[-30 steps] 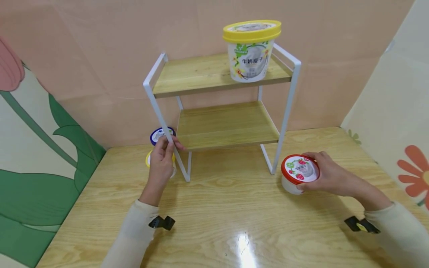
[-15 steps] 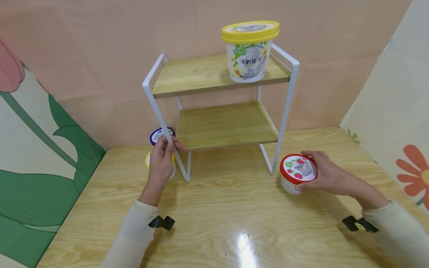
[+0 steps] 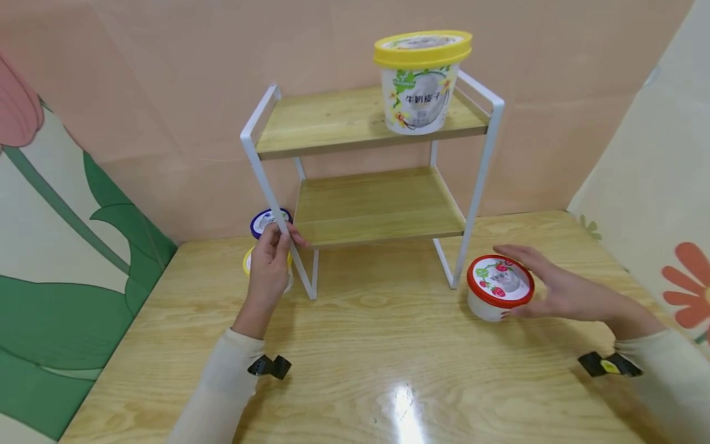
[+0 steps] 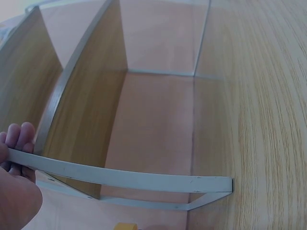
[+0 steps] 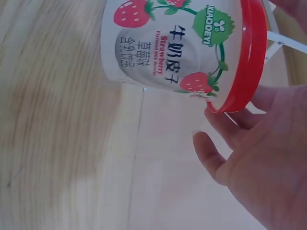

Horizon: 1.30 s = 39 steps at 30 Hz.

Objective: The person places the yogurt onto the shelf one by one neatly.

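Observation:
My left hand (image 3: 268, 265) grips the front left leg of a two-tier shelf rack (image 3: 379, 206), its fingertips just under the lower board's corner. In the left wrist view, the fingers (image 4: 25, 136) wrap behind the white metal leg (image 4: 144, 177). To the rack's right, a tub with a red lid and strawberry print (image 3: 501, 287) stands upright on the table. Around its right side my right hand (image 3: 577, 299) is spread, fingers straight and loose. The right wrist view has that hand (image 5: 268, 158) right by the red lid (image 5: 247, 62), with a gap at one fingertip.
A larger yellow-lidded tub (image 3: 423, 86) stands at the right of the top board. Left of the rack, a blue-lidded tub (image 3: 265, 221) and another yellow-lidded tub (image 3: 248, 262) are partly hidden by my left hand. A peach backdrop (image 3: 194, 92) rises behind the table (image 3: 355, 370).
My right hand has loosened from the red-lidded tub and drawn slightly right, its fingers straightening. The tub stays in place on the table. The left hand keeps its hold on the rack.

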Each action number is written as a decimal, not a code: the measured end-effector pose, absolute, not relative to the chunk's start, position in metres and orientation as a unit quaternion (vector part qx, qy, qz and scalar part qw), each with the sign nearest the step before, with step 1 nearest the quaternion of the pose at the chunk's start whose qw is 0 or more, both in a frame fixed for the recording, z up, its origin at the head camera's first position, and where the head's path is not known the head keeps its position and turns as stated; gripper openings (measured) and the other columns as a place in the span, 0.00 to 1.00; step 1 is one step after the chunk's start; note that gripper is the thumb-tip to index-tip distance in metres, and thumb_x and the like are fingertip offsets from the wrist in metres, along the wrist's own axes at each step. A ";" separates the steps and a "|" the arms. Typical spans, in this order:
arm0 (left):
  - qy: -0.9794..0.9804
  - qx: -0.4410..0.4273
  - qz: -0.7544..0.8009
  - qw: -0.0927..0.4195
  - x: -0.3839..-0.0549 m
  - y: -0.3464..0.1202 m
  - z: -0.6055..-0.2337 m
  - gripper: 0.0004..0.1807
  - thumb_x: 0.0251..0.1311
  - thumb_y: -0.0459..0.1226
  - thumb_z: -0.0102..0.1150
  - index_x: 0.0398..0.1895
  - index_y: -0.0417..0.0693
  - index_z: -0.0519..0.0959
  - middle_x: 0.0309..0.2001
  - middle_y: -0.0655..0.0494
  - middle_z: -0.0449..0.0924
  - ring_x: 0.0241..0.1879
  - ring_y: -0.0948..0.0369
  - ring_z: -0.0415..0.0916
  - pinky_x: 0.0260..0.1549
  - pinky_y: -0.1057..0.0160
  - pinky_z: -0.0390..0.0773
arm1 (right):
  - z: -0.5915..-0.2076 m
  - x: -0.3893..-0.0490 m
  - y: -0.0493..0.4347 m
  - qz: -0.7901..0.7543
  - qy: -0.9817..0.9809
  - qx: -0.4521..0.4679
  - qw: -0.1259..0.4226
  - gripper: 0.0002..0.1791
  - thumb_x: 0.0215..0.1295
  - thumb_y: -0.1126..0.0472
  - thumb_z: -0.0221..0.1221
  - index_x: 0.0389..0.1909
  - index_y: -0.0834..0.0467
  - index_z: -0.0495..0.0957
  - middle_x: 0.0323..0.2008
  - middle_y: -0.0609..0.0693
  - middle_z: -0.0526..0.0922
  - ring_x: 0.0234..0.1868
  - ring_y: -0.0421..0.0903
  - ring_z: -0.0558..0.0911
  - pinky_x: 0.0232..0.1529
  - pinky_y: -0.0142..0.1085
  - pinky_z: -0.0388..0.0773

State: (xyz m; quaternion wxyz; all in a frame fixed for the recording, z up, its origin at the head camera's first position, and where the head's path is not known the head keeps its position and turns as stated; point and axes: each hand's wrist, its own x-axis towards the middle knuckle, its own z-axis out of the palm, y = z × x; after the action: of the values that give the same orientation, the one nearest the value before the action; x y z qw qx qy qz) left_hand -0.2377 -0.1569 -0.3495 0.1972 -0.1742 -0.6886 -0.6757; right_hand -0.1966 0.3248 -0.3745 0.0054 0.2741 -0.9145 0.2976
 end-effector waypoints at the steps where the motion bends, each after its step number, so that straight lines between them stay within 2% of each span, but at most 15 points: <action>1: -0.688 -0.173 -0.676 0.197 -0.238 -0.157 -0.349 0.10 0.75 0.27 0.39 0.48 0.27 0.70 0.35 0.61 0.78 0.38 0.67 0.81 0.53 0.69 0.80 | -0.376 -0.197 0.325 0.299 -0.912 0.281 0.003 0.59 0.44 0.58 0.78 0.77 0.48 0.54 0.71 0.45 0.57 0.64 0.30 0.59 0.50 0.22 0.70; 4: -0.688 -0.173 -0.677 0.196 -0.238 -0.157 -0.349 0.10 0.75 0.27 0.38 0.48 0.26 0.69 0.35 0.61 0.78 0.37 0.67 0.81 0.53 0.69 0.81 | -0.379 -0.199 0.326 0.315 -0.902 0.296 -0.004 0.58 0.46 0.60 0.77 0.77 0.50 0.54 0.71 0.45 0.58 0.65 0.29 0.60 0.52 0.16 0.65; 8: -0.689 -0.171 -0.677 0.194 -0.238 -0.157 -0.349 0.11 0.75 0.27 0.38 0.49 0.26 0.69 0.35 0.60 0.78 0.37 0.67 0.81 0.53 0.69 0.81 | -0.383 -0.200 0.328 0.325 -0.897 0.301 -0.013 0.58 0.47 0.61 0.76 0.77 0.52 0.52 0.69 0.46 0.60 0.64 0.28 0.61 0.53 0.14 0.63; 20: -0.687 -0.186 -0.672 0.205 -0.239 -0.156 -0.351 0.10 0.76 0.28 0.39 0.48 0.26 0.69 0.35 0.62 0.78 0.37 0.68 0.81 0.51 0.70 0.81 | -0.384 -0.204 0.333 0.287 -0.922 0.260 -0.017 0.53 0.51 0.57 0.74 0.76 0.48 0.55 0.64 0.42 0.63 0.58 0.27 0.63 0.49 0.26 0.72; 25: -0.686 -0.188 -0.672 0.205 -0.239 -0.157 -0.352 0.10 0.76 0.29 0.39 0.48 0.27 0.69 0.35 0.62 0.78 0.38 0.68 0.81 0.51 0.70 0.81 | -0.383 -0.205 0.330 0.286 -0.927 0.241 -0.029 0.52 0.53 0.54 0.74 0.76 0.46 0.54 0.65 0.47 0.63 0.56 0.27 0.62 0.47 0.29 0.73; 28: -0.683 -0.190 -0.675 0.206 -0.238 -0.157 -0.352 0.10 0.76 0.29 0.40 0.47 0.26 0.69 0.35 0.61 0.78 0.37 0.68 0.81 0.51 0.69 0.81 | -0.382 -0.204 0.328 0.282 -0.929 0.237 -0.027 0.52 0.53 0.52 0.74 0.76 0.48 0.54 0.64 0.51 0.63 0.56 0.27 0.62 0.46 0.28 0.73; 32: -0.683 -0.191 -0.674 0.204 -0.239 -0.157 -0.352 0.10 0.76 0.28 0.39 0.48 0.27 0.69 0.35 0.61 0.78 0.37 0.67 0.81 0.50 0.69 0.81 | -0.383 -0.204 0.322 0.264 -0.938 0.223 0.005 0.53 0.47 0.49 0.77 0.72 0.53 0.59 0.61 0.54 0.66 0.55 0.35 0.64 0.45 0.27 0.73; 36: -0.686 -0.189 -0.673 0.204 -0.239 -0.157 -0.352 0.10 0.76 0.28 0.39 0.47 0.27 0.69 0.35 0.62 0.78 0.37 0.67 0.81 0.51 0.69 0.81 | -0.380 -0.202 0.315 0.229 -0.950 0.207 0.047 0.54 0.38 0.44 0.80 0.66 0.58 0.66 0.56 0.57 0.69 0.53 0.49 0.69 0.45 0.40 0.74; 39: -0.687 -0.187 -0.672 0.204 -0.238 -0.157 -0.352 0.10 0.76 0.28 0.39 0.47 0.27 0.69 0.35 0.62 0.78 0.38 0.67 0.80 0.51 0.69 0.81 | -0.378 -0.200 0.309 0.205 -0.958 0.190 0.055 0.54 0.37 0.41 0.80 0.64 0.60 0.67 0.55 0.60 0.71 0.53 0.56 0.70 0.44 0.48 0.73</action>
State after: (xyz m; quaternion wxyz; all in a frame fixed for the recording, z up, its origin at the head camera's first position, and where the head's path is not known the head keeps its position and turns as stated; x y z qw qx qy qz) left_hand -0.2385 -0.1566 -0.3519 0.2043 -0.1865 -0.6866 -0.6724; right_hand -0.1996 0.3094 -0.3777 0.0549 0.1902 -0.9584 0.2055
